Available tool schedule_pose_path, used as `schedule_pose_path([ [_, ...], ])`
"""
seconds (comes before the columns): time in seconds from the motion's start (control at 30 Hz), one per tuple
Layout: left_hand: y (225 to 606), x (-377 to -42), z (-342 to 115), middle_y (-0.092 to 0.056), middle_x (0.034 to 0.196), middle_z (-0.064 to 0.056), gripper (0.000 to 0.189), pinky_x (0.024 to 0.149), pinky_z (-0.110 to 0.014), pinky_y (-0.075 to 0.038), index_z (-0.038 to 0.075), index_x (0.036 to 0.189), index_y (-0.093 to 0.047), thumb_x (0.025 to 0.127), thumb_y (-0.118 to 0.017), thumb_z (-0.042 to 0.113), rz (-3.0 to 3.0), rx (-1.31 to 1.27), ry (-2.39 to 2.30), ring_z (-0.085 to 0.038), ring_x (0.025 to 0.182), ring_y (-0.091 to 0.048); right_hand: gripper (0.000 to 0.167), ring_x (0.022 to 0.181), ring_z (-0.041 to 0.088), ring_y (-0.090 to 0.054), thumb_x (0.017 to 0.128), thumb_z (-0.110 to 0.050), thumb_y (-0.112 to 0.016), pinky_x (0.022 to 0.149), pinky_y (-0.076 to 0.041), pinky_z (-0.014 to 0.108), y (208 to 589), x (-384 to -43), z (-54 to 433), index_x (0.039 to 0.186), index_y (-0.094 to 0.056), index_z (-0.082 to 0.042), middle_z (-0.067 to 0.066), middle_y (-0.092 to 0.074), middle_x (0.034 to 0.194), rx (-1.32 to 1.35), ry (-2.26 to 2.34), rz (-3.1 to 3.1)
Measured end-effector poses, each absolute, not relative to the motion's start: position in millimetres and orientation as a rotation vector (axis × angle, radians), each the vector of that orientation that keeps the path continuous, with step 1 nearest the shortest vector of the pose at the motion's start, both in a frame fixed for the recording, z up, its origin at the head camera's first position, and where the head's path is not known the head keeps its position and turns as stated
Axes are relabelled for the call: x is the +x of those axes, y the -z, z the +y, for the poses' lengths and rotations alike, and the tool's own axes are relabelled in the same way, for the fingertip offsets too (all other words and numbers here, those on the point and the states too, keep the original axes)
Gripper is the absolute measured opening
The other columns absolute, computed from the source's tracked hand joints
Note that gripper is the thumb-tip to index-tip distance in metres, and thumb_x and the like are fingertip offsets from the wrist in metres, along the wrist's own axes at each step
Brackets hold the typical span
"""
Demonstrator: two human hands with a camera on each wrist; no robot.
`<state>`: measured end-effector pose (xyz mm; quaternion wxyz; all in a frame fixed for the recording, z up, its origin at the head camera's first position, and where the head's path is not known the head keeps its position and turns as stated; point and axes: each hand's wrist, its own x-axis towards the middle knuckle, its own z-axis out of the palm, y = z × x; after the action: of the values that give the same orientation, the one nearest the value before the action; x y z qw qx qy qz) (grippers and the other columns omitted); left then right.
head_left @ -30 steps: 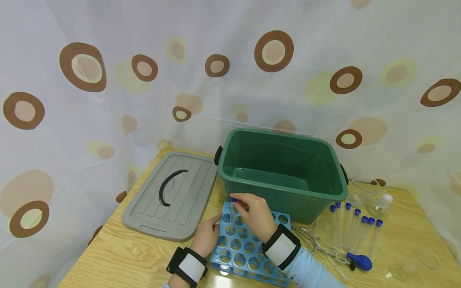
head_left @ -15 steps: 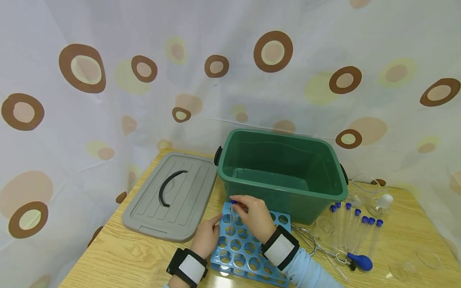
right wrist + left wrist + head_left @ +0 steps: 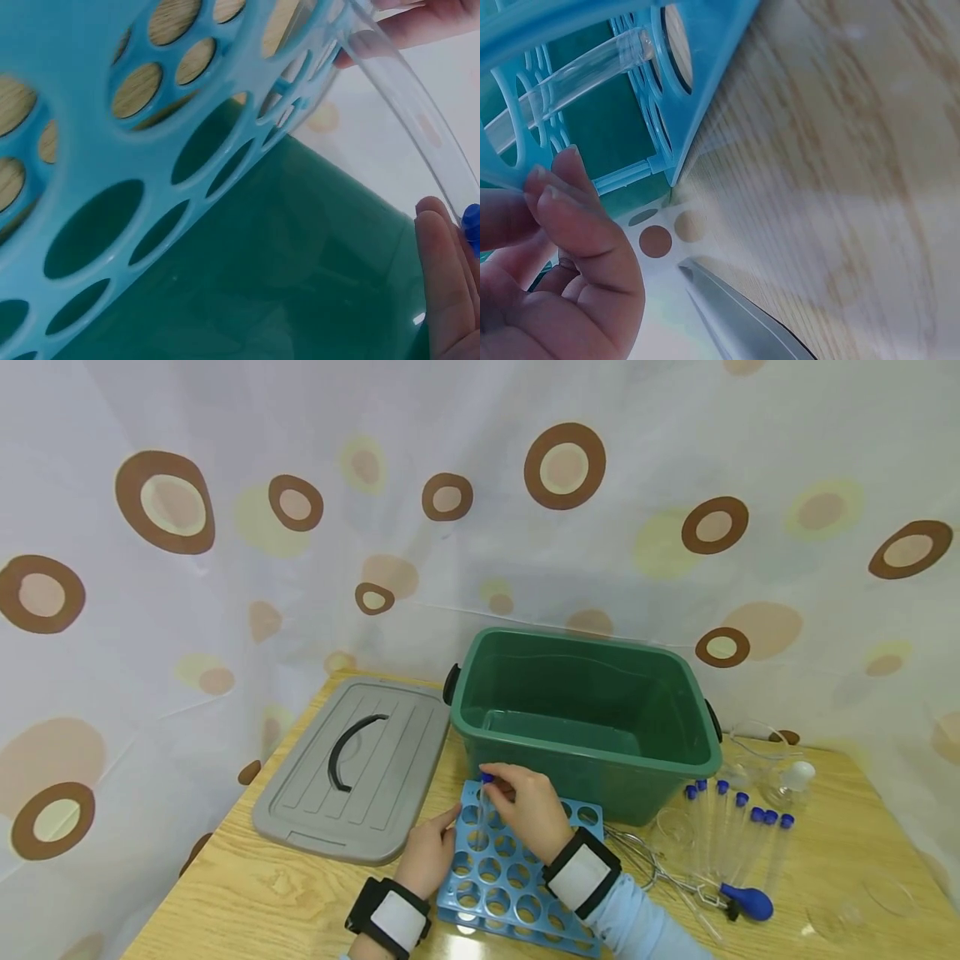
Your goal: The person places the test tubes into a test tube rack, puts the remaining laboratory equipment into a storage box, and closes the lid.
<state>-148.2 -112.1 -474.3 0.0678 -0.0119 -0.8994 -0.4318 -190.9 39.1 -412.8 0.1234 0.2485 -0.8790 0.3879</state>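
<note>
A light-blue test tube rack (image 3: 82, 139) stands on the table in front of the green bin. At its left side my left hand (image 3: 429, 853) holds the edge, thumb and fingers on the rim in the left wrist view. My right hand (image 3: 532, 817) pinches the blue cap (image 3: 472, 221) of a clear test tube (image 3: 482, 827) above the rack's back left part. In the left wrist view the tube's glass (image 3: 592, 67) passes through an upper hole, and its rounded end reaches the lower plate.
Behind the rack is the green bin (image 3: 585, 760); a grey lid (image 3: 382, 785) with a black handle lies left. To the right lie several blue-capped tubes (image 3: 731, 835), metal tools (image 3: 637, 856), a blue rubber bulb (image 3: 750, 902), a white-topped glass bottle (image 3: 787, 785) and clear glassware (image 3: 836, 918).
The head view has shifted slightly, so the scene sits a little further left. Both hands, the rack and the pinched tube stay nearly where they were.
</note>
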Motion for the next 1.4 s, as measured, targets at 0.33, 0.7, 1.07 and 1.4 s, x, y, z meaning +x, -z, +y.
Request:
schedule_pose_path([
  [0.33,474,-148,-109,-0.058,0.069,-0.009,0.035,0.044,-0.020,-0.033,-0.004,0.125,-0.057,0.091,-0.049,-0.002,-2.733,-0.042,1.323,-0.006,0.046,-0.034,0.033,0.081,0.017,-0.066,0.084,-0.007,-0.067,0.067,-0.055,0.028,410,-182,50,0.117,-0.065,-0.005,0.009,-0.069,0.099,0.714,-1.030,-2.551],
  [0.7,473,-150,-108,-0.046,0.059,-0.004,0.036,0.042,-0.020,-0.032,-0.004,0.126,-0.056,0.091,-0.048,-0.002,-2.729,-0.067,1.349,-0.006,0.043,-0.031,0.019,0.068,0.005,-0.060,0.074,-0.003,-0.076,0.062,-0.045,0.010,370,-123,140,0.091,-0.070,-0.009,0.000,-0.068,0.081,0.789,-0.740,-2.261],
  [1.07,471,-144,-125,-0.045,0.060,-0.002,0.036,0.040,-0.020,-0.030,-0.007,0.127,-0.054,0.092,-0.047,-0.001,-2.694,-0.056,1.356,-0.002,0.040,-0.027,0.027,0.066,0.013,-0.060,0.093,-0.024,-0.058,0.051,-0.043,0.024,345,-167,259,0.104,-0.068,-0.001,0.019,-0.069,0.088,0.051,-0.618,-2.639],
  [1.4,473,-144,-139,-0.028,0.051,0.006,0.038,0.039,-0.019,-0.027,-0.005,0.131,-0.051,0.093,-0.045,0.000,-2.716,0.050,1.375,-0.005,0.039,-0.025,0.042,0.083,0.039,-0.064,0.090,-0.024,-0.055,0.065,-0.052,0.044,376,-262,273,0.114,-0.058,0.010,0.031,-0.063,0.107,0.118,-0.465,-3.227],
])
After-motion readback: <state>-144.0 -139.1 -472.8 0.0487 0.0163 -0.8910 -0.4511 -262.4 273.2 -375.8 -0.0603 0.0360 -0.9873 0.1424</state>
